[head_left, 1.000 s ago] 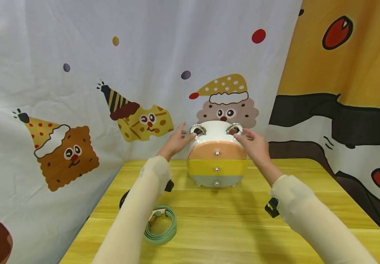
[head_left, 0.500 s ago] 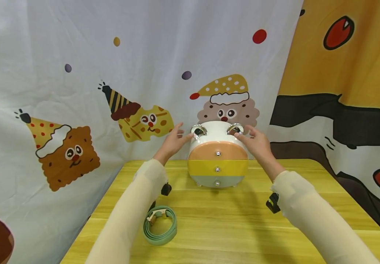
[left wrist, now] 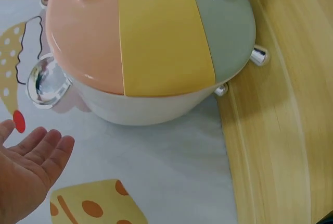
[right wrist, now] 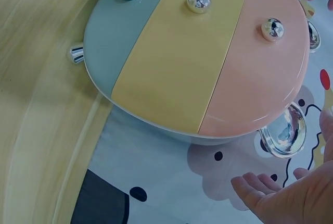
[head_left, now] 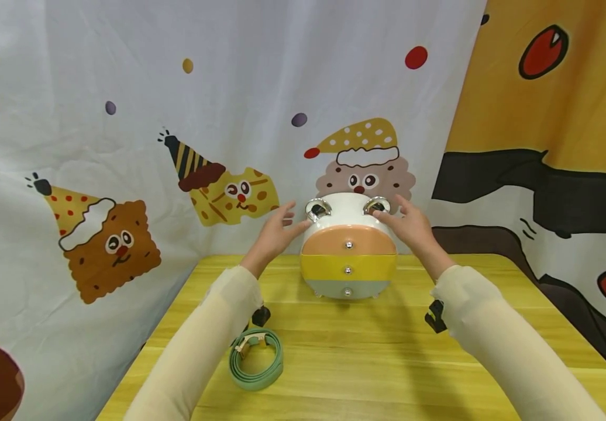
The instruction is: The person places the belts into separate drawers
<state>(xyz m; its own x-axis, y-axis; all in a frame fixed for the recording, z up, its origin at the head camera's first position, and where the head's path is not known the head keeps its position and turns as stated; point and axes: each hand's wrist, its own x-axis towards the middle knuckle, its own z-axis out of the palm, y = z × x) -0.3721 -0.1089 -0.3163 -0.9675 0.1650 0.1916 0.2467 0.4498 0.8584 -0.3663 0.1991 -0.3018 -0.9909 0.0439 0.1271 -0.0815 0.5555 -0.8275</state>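
Note:
A rounded white drawer box [head_left: 348, 213] stands at the back of the table, with three drawer fronts in peach, yellow and grey-green, each with a silver ball knob. Two silver ring-shaped ears [left wrist: 48, 82] sit on its top, and short silver feet [left wrist: 259, 55] hold it up. My left hand [head_left: 278, 235] is beside the left ear, fingers spread and relaxed, apart from the box in the left wrist view. My right hand [head_left: 409, 227] is by the right ear [right wrist: 284, 130], its fingers loosely extended and nothing in them.
A coiled green belt [head_left: 256, 377] with a gold-coloured buckle lies on the wooden table [head_left: 334, 368], near my left sleeve. Behind the table hangs a printed cloth [head_left: 240, 70] with cartoon cookies and cheese.
My left hand has drawn back a little to the left, away from the left ear. My right hand has opened slightly beside the right ear. The box stays in place.

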